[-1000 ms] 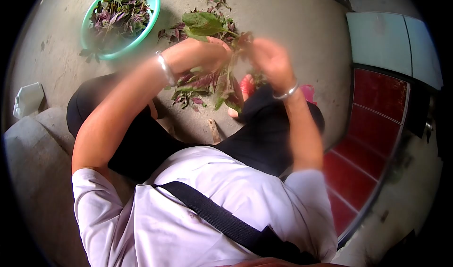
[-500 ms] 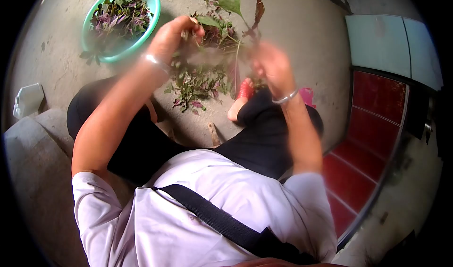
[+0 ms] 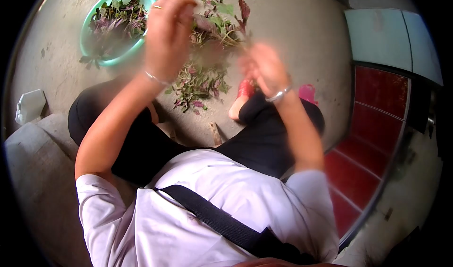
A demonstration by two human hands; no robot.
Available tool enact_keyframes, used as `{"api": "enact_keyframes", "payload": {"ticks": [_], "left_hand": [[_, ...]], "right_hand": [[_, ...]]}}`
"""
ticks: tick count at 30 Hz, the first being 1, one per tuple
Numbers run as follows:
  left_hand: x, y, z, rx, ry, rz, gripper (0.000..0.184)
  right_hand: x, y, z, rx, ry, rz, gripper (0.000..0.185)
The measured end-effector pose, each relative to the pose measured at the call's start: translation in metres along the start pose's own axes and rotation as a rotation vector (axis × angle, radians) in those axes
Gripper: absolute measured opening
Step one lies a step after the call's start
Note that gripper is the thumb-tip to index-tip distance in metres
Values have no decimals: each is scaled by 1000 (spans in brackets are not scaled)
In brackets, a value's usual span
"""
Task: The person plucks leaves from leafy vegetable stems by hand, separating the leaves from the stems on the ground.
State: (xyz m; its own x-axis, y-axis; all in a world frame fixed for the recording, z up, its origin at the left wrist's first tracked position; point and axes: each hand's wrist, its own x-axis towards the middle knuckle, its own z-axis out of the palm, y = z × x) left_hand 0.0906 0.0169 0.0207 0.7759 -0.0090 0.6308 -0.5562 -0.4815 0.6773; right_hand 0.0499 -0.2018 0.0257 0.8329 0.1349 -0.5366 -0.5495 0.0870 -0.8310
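My right hand (image 3: pixel 266 66), blurred by motion, is closed on a leafy stem with a dark red leaf (image 3: pixel 243 13) standing up above the fingers. My left hand (image 3: pixel 169 35) is raised beside the rim of the green basin (image 3: pixel 85 47), its fingers curled and the tips partly hidden. A blurred purplish leaf (image 3: pixel 205 24) shows just right of the left fingers; whether they hold it is unclear. Under and between the hands lie a heap of whole leafy stems (image 3: pixel 222 31) and a lower pile of small green and purple leaf pieces (image 3: pixel 200 85). Plucked leaves (image 3: pixel 120 19) fill the basin.
My bare foot (image 3: pixel 241 101) with red straps is close to the leaf pile. A pink plastic item (image 3: pixel 307 93) lies beyond my right knee. On the left stands a whitish plastic container (image 3: pixel 30 106). A red-tiled, pale-panelled unit (image 3: pixel 380 92) borders the right side.
My left hand has moved up and left from the stems to beside the basin. My right hand has shifted slightly, still with the stem, whose leafy top has moved left.
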Motion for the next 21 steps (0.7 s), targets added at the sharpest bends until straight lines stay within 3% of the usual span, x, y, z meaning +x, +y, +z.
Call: {"api": "enact_keyframes", "payload": {"ticks": [2,3,4,6,8,12,14,21], "left_hand": [[-6,31,2,197,-231,334,18],[-16,34,8,162,-379,388,21],[-30,33,17,126,-524,437,26],[-46,25,27,34,-708,382,40],[-52,23,27,-50,-765,260,53],[-57,27,26,-79,-754,225,72],[-58,28,28,-51,-764,213,78],[-53,29,29,90,-799,243,84]], "right_hand": [[-7,3,20,122,-104,87,13],[-5,11,21,239,-216,117,15],[-10,13,24,349,-149,201,17],[-2,32,12,283,-325,196,19],[-2,36,10,228,-287,193,22],[-7,35,23,289,-156,144,28],[-7,39,20,323,-200,110,28],[-4,42,15,479,-242,140,27]]}}
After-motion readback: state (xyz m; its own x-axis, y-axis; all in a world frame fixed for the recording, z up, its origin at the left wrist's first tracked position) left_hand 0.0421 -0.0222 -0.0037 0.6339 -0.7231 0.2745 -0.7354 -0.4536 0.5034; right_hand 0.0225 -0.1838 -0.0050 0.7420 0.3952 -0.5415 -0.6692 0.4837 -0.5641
